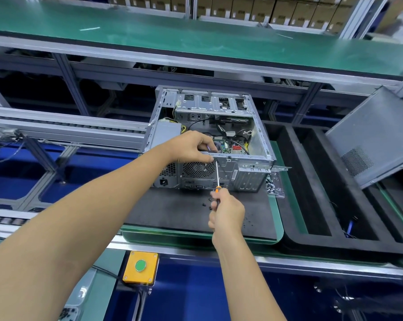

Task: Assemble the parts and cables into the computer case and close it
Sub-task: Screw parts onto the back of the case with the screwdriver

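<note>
at the case (228,167) back edge: left hand (191,147) grips the rim, right hand (227,210) grips screwdriver (217,176); keep shaft straight on the screw, press firmly.

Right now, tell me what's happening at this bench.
A person is working on an open computer case lying on a dark mat. The right hand grips a screwdriver with its tip up at the top edge of the case's rear panel, near the fan grille. The left hand grips that rear edge. The side panel leans off to the right, so the case is not closed. A few loose screws lie on the mat.
</note>
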A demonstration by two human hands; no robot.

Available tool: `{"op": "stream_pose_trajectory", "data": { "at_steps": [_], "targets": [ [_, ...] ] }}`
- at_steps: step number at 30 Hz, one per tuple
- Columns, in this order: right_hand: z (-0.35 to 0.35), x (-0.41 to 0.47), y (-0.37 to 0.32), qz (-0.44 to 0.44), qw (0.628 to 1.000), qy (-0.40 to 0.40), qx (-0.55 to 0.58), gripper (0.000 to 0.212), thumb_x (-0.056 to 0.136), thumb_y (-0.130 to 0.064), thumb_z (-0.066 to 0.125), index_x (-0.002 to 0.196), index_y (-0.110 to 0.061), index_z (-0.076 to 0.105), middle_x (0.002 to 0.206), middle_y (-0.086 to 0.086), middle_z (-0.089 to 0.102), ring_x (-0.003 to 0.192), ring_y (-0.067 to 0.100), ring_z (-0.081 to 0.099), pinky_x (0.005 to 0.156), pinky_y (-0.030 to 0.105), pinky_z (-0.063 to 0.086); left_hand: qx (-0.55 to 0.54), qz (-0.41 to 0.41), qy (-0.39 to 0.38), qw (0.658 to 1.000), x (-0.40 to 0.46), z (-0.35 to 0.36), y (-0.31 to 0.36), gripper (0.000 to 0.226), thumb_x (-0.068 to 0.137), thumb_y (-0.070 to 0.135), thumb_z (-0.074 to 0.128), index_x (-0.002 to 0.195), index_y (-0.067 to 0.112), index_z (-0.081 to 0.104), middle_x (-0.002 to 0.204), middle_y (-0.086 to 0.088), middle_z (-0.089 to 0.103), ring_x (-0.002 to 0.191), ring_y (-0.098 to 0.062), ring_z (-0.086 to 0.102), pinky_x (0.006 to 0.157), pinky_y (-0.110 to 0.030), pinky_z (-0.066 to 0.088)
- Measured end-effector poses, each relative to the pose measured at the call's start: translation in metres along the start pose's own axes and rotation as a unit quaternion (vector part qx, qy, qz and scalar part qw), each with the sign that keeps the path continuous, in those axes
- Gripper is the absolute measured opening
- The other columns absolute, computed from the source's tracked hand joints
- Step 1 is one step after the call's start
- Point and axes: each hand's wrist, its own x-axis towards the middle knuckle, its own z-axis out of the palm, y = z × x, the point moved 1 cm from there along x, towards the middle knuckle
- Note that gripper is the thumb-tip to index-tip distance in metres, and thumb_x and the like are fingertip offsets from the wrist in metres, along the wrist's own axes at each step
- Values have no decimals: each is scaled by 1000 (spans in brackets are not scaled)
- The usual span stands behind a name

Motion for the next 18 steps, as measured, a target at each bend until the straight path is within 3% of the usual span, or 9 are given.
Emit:
{"op": "stream_pose_trajectory", "data": {
  "at_steps": [2, 5, 8, 11, 14, 18],
  "targets": [
    [-1, 1, 2, -21, 1000, 1, -6, 11, 82, -2, 60, 86, -7, 50, 50, -1, 44, 32, 12, 23, 36, 18, 18, -3, 0, 0, 1000, 0, 0, 0, 27, 85, 31, 78, 110, 24, 73, 105, 4, 78, 104, -8, 70, 103, -41, 51],
    [-4, 1, 3, -63, 997, 17, -34, 11, 87, -7, 62, 80, -4, 54, 51, 4, 61, 32, 15, 38, 36, 21, 26, -4, 1, -1, 1000, 0, 0, 2, 26, 86, 29, 78, 111, 23, 73, 103, 4, 78, 103, -9, 71, 102, -40, 51],
    [-1, -1, -1, 6, 999, -45, -17, 15, 94, -14, 55, 83, -5, 55, 69, 15, 74, 35, 21, 53, 35, 20, 28, -3, 4, 2, 1000, -1, -1, 3, 25, 87, 27, 78, 111, 23, 73, 100, 6, 78, 101, -7, 71, 102, -39, 51],
    [-1, 0, -3, 62, 996, -59, 10, 16, 94, -14, 52, 82, -5, 58, 66, 5, 73, 33, 17, 41, 35, 18, 23, -3, 3, 3, 1000, -1, -1, 4, 25, 87, 28, 78, 111, 23, 73, 101, 8, 78, 101, -3, 70, 103, -37, 51],
    [-2, 3, 0, 7, 1000, -20, 3, 13, 91, -9, 58, 80, -5, 54, 59, 4, 54, 35, 13, 27, 37, 18, 19, -4, 3, 3, 1000, -1, -1, 4, 25, 87, 28, 78, 111, 23, 73, 102, 7, 78, 101, -5, 71, 103, -38, 51],
    [-4, 0, 0, -46, 999, 10, -25, 11, 91, -11, 64, 86, -4, 56, 50, 2, 58, 33, 14, 38, 35, 20, 26, -5, 4, 2, 1000, 0, 0, 3, 26, 86, 30, 78, 111, 25, 73, 107, 5, 77, 104, -9, 71, 103, -41, 51]
  ]
}}
